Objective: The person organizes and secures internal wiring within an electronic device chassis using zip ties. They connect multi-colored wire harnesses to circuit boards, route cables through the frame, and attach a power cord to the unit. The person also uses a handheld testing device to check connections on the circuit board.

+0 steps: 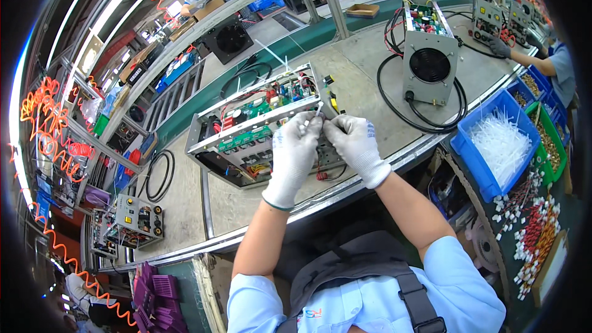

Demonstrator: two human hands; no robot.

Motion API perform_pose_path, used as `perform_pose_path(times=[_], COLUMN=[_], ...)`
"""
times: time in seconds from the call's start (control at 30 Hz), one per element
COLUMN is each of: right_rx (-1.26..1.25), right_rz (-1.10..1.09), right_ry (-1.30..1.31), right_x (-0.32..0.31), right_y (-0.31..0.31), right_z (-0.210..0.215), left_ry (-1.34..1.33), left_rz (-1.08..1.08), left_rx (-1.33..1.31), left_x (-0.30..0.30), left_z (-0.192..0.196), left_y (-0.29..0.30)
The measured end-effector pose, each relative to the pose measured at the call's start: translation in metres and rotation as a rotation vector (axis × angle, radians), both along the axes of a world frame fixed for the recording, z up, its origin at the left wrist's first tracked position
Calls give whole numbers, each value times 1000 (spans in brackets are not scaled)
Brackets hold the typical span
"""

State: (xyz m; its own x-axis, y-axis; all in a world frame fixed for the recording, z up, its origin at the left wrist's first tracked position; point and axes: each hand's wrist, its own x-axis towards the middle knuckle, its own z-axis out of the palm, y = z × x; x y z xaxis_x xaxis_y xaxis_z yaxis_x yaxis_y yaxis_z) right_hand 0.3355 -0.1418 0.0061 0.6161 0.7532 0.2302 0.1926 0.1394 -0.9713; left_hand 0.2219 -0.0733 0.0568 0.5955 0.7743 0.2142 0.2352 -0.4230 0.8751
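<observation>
Both gloved hands, left hand (295,148) and right hand (354,140), pinch a white cable tie (317,111) between them.

My hands (324,142) wear white gloves with blue-green cuffs over a grey metal chassis (259,126) holding green circuit boards (259,111), beside a blue bin (493,148) of white cable ties (502,145) and black cables (419,111).

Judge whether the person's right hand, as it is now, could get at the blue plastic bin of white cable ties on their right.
Probably yes. The right hand is pinching a white cable tie with the left hand, but the blue plastic bin sits open-topped on the right, with nothing between them.
</observation>
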Motion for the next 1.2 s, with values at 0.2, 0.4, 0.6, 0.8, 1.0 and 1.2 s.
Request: perform_pose_path(times=[0.2,0.4,0.6,0.8,1.0,1.2], right_rx=[-69,-125,351,211,-257,-381], right_rz=[-102,-181,-152,98,354,591], right_ry=[-299,-426,-255,-810,-1152,-1154], right_x=[-6,-9,10,40,47,42], right_y=[1,3,-15,11,44,63], right_z=[-1,-1,4,70,120,137], left_ry=[-226,-899,-641,-167,-492,-612], left_rz=[40,-37,-125,8,16,101], left_rx=[-203,-642,-536,-435,-499,-428], left_x=[8,16,-26,-36,1,17], left_z=[-6,-8,-5,-7,-15,-39], left_y=[-7,2,-9,2,5,7])
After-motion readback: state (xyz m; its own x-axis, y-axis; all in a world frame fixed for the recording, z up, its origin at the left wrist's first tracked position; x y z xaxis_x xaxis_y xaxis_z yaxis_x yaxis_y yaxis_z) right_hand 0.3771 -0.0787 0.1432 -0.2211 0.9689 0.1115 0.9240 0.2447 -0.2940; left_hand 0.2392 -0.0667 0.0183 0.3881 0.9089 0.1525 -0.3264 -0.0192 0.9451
